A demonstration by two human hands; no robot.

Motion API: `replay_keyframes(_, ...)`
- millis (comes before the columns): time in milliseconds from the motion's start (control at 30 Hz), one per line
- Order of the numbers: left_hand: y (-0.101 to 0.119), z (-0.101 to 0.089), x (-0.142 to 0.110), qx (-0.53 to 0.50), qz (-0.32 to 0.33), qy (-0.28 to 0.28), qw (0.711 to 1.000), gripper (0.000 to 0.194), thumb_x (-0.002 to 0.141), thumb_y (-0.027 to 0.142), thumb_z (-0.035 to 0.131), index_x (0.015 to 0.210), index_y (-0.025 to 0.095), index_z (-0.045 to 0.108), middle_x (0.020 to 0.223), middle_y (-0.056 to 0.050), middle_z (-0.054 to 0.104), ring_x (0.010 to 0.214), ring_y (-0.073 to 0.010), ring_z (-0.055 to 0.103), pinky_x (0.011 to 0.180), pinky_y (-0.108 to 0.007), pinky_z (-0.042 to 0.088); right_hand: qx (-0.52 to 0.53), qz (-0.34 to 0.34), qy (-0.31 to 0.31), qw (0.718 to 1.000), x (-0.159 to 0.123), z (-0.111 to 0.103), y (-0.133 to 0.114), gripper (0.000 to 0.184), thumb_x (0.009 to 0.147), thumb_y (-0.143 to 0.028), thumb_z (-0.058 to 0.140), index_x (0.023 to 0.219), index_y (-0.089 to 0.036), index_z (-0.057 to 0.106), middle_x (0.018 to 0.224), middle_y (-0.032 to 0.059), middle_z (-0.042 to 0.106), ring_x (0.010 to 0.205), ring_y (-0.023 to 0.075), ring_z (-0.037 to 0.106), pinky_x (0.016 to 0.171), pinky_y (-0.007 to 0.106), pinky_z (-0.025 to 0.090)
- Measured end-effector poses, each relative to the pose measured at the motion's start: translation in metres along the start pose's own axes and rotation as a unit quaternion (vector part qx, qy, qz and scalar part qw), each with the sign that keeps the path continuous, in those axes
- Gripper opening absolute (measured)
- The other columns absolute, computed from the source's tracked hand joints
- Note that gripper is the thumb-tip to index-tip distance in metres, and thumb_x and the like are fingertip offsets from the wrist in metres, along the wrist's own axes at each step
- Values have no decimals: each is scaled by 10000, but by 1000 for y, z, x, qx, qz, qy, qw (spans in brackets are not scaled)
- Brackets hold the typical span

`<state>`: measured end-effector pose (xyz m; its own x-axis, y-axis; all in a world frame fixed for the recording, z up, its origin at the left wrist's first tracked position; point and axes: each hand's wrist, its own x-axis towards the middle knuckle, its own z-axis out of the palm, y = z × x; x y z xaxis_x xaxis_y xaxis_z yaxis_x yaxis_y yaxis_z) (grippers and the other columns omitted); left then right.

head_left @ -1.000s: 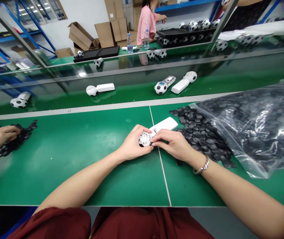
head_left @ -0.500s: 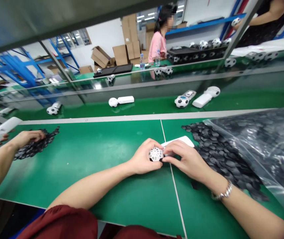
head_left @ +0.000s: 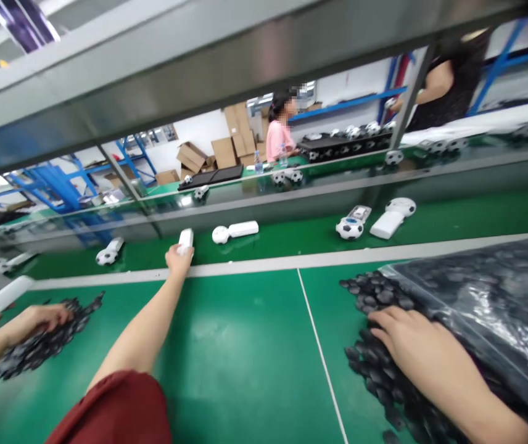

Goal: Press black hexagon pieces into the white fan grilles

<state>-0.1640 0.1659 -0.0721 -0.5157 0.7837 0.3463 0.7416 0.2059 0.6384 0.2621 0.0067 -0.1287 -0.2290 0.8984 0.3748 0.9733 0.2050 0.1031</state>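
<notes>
My left hand (head_left: pixel 179 258) is stretched to the far side of the bench and wraps around a white handheld device (head_left: pixel 185 239) at the green conveyor. Only its handle shows clearly; my fingers hide the rest. My right hand (head_left: pixel 414 342) lies over a pile of small flat black pieces (head_left: pixel 377 376), with its fingers extended among them. Its fingertips touch the pile, and I cannot see any piece lifted in them.
Several football-headed white devices, such as one lying lengthwise (head_left: pixel 240 230), rest on the conveyor (head_left: pixel 292 243). A clear plastic bag (head_left: pixel 499 296) of black pieces stands at right. A co-worker's hand (head_left: pixel 44 317) works at another black pile (head_left: pixel 67 333) on the left. A metal beam (head_left: pixel 227 68) crosses overhead.
My hands have parted. The left has carried the white device from mid-bench to the conveyor at far left; the right has let go of it and moved onto the black pieces.
</notes>
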Motion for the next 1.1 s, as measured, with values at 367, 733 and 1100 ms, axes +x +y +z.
replay_keyframes(367, 39, 104, 55, -42, 129, -174, 975, 781, 607, 344, 704, 1276, 125, 367, 1223, -156, 496, 1157, -283, 460, 955, -371, 375, 56, -1, 86, 995, 10, 9, -14, 272, 686, -28, 481, 716, -254, 629, 680, -2, 613, 620, 183, 579, 555, 300, 370)
replay_keyframes(733, 84, 65, 37, -143, 120, -120, 975, 580, 580, 273, 684, 1110, 156, 481, 999, -81, 610, 882, -230, 606, 758, -322, 493, 205, 17, 86, 975, 14, -5, -25, 244, 766, -37, 427, 803, -205, 600, 743, 20, 601, 674, 155, 590, 593, 248, 458)
replay_keyframes(1100, 121, -64, -118, -61, 308, -403, 860, 658, 564, 219, 671, 1193, 205, 481, 1047, -42, 604, 882, -214, 603, 761, -304, 488, 291, -40, 52, 955, 13, -19, -30, 204, 868, -216, 425, 961, -185, 604, 877, 70, 619, 845, 197, 578, 775, 349, 484)
